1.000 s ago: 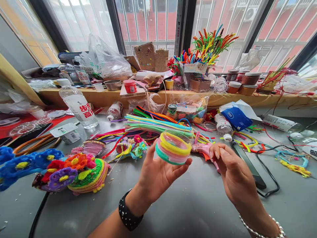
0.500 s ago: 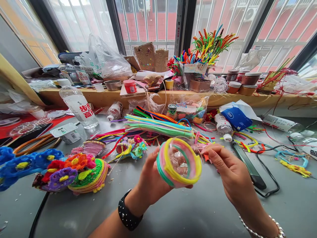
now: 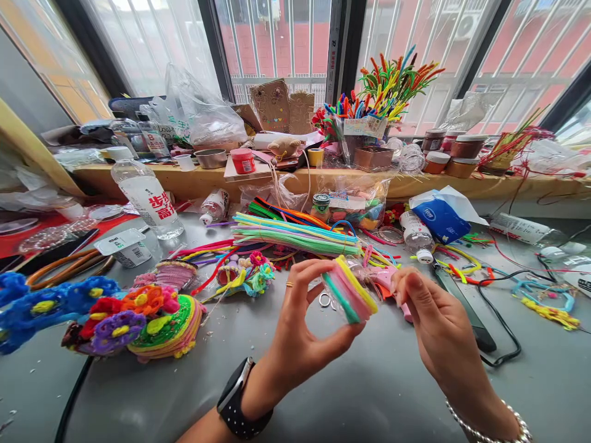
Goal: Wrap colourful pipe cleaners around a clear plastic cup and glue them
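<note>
My left hand [image 3: 300, 326] holds a small clear plastic cup wrapped in fuzzy pipe cleaners [image 3: 349, 292], thumb below and fingers above. Its bands are green, pink and yellow, and it is turned side-on above the table. Just to its right, my right hand [image 3: 431, 326] is closed in a pinch; what lies between its fingertips, if anything, I cannot make out. Behind that hand, a pink and orange tool [image 3: 384, 277] is partly hidden. Beyond the cup lies a bundle of pastel pipe cleaners [image 3: 295, 234].
Fuzzy flower pieces [image 3: 138, 326] lie at the left, near a water bottle [image 3: 145, 191] and a yogurt cup [image 3: 124, 247]. A green-handled cutter [image 3: 462, 307] and black cable [image 3: 514, 338] are at the right. A cluttered wooden ledge [image 3: 203, 178] runs along the window.
My left hand has turned the wrapped cup from its open end facing me to side-on, its grip shifting to thumb below and fingers above. My right hand has moved only slightly.
</note>
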The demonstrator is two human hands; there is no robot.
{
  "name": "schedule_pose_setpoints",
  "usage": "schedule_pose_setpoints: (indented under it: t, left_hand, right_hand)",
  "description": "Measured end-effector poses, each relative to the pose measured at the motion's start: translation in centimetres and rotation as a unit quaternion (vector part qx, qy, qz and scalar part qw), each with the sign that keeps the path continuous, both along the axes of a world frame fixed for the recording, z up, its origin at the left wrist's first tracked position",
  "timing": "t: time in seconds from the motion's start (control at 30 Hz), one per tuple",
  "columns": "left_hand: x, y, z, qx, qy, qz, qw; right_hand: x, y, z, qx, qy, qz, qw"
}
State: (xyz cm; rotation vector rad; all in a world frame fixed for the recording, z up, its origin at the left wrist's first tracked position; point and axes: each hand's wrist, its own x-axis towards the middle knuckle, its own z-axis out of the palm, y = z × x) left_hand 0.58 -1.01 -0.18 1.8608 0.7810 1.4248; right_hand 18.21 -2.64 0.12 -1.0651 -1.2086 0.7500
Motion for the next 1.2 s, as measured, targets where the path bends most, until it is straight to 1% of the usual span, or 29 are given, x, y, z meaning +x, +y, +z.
schedule_pose_setpoints:
  t: [0.07, 0.13, 0.2, 0.33, 0.47, 0.57, 0.63, 0.7, 0.77, 0.8, 0.83, 0.87, 0.9, 0.93, 0.97, 1.0, 1.13, 1.2]
  left_hand:
    - [0.1, 0.0, -0.1, 0.104, 0.054, 0.043, 0.992]
    - [0.2, 0.0, -0.3, 0.193, 0.103, 0.07, 0.973]
    - [0.3, 0.0, -0.4, 0.243, 0.139, 0.077, 0.957]
    - [0.2, 0.2, -0.9, 0.267, 0.169, 0.062, 0.947]
    - [-0.1, 0.3, -1.2, 0.29, 0.176, 0.056, 0.939]
    - [-0.2, 0.3, -1.3, 0.291, 0.186, 0.049, 0.937]
    - [-0.2, 0.2, -1.3, 0.262, 0.177, 0.036, 0.948]
    - [-0.2, 0.2, -1.3, 0.19, 0.135, 0.011, 0.972]
    - [-0.2, 0.3, -1.2, 0.061, 0.069, -0.029, 0.995]
    - [-0.2, 0.3, -1.1, -0.022, 0.033, -0.057, 0.998]
    - [-0.2, 0.4, -0.9, -0.108, -0.002, -0.087, 0.99]
    - [-0.1, 0.4, -0.7, -0.181, -0.04, -0.123, 0.975]
    - [-0.1, 0.5, -0.4, -0.242, -0.071, -0.151, 0.956]
    - [0.0, 0.5, -0.2, -0.278, -0.094, -0.171, 0.941]
    - [0.0, 0.5, 0.1, -0.302, -0.108, -0.185, 0.929]
    - [0.1, 0.4, 0.3, -0.314, -0.116, -0.188, 0.923]
    - [0.1, 0.3, 0.8, -0.313, -0.109, -0.154, 0.931]
    - [0.0, 0.4, 0.8, -0.307, -0.12, -0.165, 0.93]
  right_hand:
    - [0.2, -0.1, 0.0, -0.012, -0.016, 0.021, 1.0]
    - [0.4, -0.2, -0.1, -0.016, -0.034, 0.049, 0.998]
    - [0.5, -0.4, -0.2, -0.003, -0.043, 0.081, 0.996]
    - [0.6, -0.5, -0.1, 0.027, -0.051, 0.119, 0.991]
    - [0.5, -0.4, 0.0, 0.017, -0.053, 0.143, 0.988]
    - [0.4, -0.3, 0.2, 0.011, -0.048, 0.137, 0.989]
    - [0.3, -0.3, 0.3, 0.014, -0.053, 0.119, 0.991]
    - [0.3, -0.4, 0.4, 0.025, -0.067, 0.094, 0.993]
    - [0.2, -0.4, 0.5, 0.038, -0.087, 0.069, 0.993]
    - [0.2, -0.4, 0.5, 0.043, -0.097, 0.061, 0.992]
    - [0.2, -0.4, 0.5, 0.048, -0.108, 0.059, 0.991]
    - [0.1, -0.3, 0.5, 0.051, -0.12, 0.061, 0.99]
    - [0.1, -0.3, 0.5, 0.054, -0.131, 0.066, 0.988]
    - [0.1, -0.3, 0.5, 0.057, -0.14, 0.071, 0.986]
    - [0.0, -0.4, 0.5, 0.058, -0.147, 0.075, 0.985]
    - [0.0, -0.4, 0.5, 0.057, -0.151, 0.08, 0.984]
    - [-0.1, -0.5, 0.5, 0.025, -0.149, 0.105, 0.983]
    - [-0.2, -0.5, 0.6, 0.013, -0.151, 0.111, 0.982]
